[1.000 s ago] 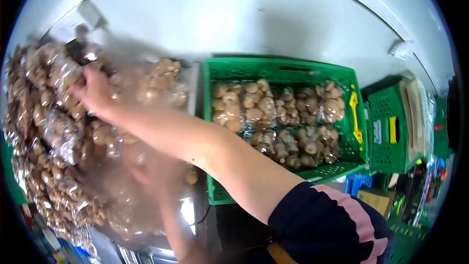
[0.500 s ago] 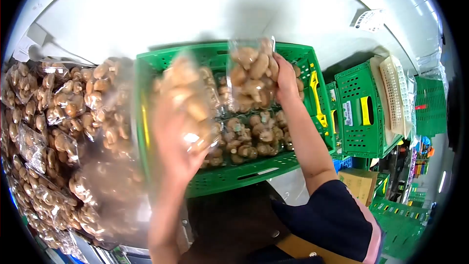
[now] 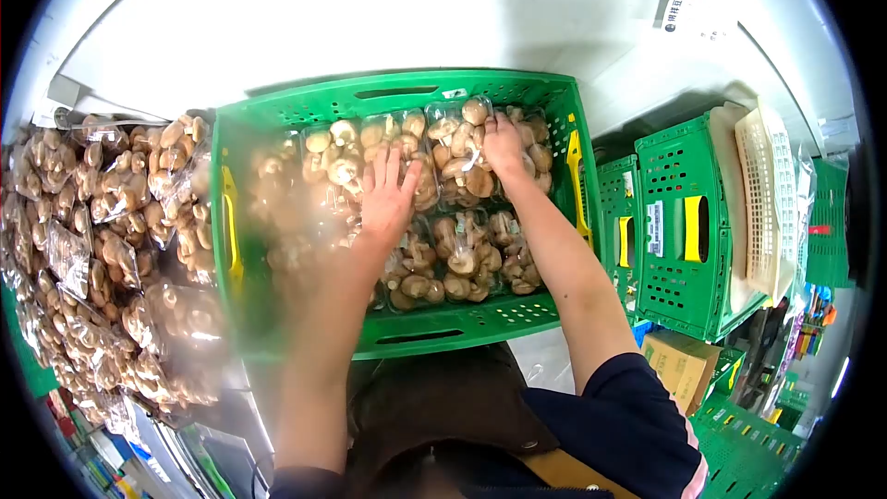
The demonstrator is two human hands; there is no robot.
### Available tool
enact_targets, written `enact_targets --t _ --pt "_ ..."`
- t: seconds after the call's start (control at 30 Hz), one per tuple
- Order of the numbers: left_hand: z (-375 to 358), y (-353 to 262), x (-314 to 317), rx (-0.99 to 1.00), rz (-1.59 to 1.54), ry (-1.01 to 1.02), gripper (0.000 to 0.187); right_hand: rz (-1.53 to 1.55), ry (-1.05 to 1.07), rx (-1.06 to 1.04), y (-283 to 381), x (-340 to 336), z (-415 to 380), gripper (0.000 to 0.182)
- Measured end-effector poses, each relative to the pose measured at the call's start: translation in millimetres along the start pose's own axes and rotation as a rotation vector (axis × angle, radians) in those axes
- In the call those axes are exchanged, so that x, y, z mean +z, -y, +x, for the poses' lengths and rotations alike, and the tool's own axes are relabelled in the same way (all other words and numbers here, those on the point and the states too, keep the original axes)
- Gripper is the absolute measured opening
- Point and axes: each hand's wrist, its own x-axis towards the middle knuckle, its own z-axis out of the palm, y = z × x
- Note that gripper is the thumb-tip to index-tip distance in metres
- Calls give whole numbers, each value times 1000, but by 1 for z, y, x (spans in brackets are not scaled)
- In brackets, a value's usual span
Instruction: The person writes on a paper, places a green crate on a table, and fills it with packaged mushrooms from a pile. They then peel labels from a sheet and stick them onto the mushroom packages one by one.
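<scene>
Clear plastic packs of brown mushrooms stand in rows in a green crate (image 3: 425, 344). My left hand (image 3: 388, 199) lies with fingers spread on a mushroom pack (image 3: 334, 162) and its neighbour in the far row. At the right edge of another mushroom pack (image 3: 460, 152), my right hand (image 3: 504, 146) has its fingers curled against the wrap. That pack sits in the far row beside the crate's right end. Several packs (image 3: 467, 245) fill the near row. A whitish blur covers the crate's left part, so the packs there are hard to make out.
A big heap of wrapped mushroom packs (image 3: 102, 222) lies left of the crate. To the right stand green crates (image 3: 679, 222) with a cream-coloured basket (image 3: 762, 203) against them. A cardboard box (image 3: 679, 365) is lower right. The white wall (image 3: 370, 18) rises behind.
Both mushroom packs that my hands held above the crate are now down among the others. My left hand has let go and spread flat; my right hand has lowered with its pack.
</scene>
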Motion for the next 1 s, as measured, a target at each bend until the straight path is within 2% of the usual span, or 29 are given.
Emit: enact_targets --t 0.07,0.1,0.2,0.3,0.37,0.43,0.47,0.5,0.53,0.57,0.6,0.7,0.77,0.83,0.9,0.93,0.97,1.0 --pt "1 -3 3 6 85 17 58 55 -159 -320 24 -26 -22 44" --pt "2 -3 4 7 65 7 59 89 -235 -483 30 -31 -29 48" --pt "-4 -4 1 9 -67 -43 67 -339 -32 -803 31 -21 -40 53" --pt "-14 8 -2 45 69 25 83 -513 154 -658 23 -25 -42 51" --pt "-17 14 0 63 93 20 78 -289 245 -663 10 -35 -30 49" --pt "-15 13 11 25 73 8 69 -228 280 -698 1 -39 -22 49" --pt "-14 14 19 -28 19 63 58 -246 260 -722 -3 -44 -21 48" --pt "-17 23 37 52 -137 -183 56 -241 253 -776 -4 -41 -17 47" --pt "-16 21 33 4 -64 -94 53 -288 267 -754 -13 -36 -12 46" --pt "-15 29 41 93 -118 -215 52 -285 286 -823 -6 -38 -14 44" --pt "-17 24 31 29 -119 -151 53 -390 306 -782 2 -41 -16 44" --pt "-12 -7 -51 -86 -9 281 66 -503 356 -756 24 -41 -17 46" --pt "-25 -8 -78 -133 -282 117 72 -643 397 -782 58 -48 -21 47" --pt "-61 8 -138 -77 -450 -273 72 -347 275 -809 104 -45 -52 37" --pt "-118 40 -206 -255 -296 -516 73 -65 331 -839 153 -19 -89 38" --pt "-163 52 -215 -491 -115 -701 77 98 496 -777 181 -1 -116 40" --pt "-205 76 -220 -594 -83 -962 79 259 657 -705 212 19 -148 43" --pt "-248 103 -233 -675 49 -1072 79 337 763 -810 243 39 -180 48"
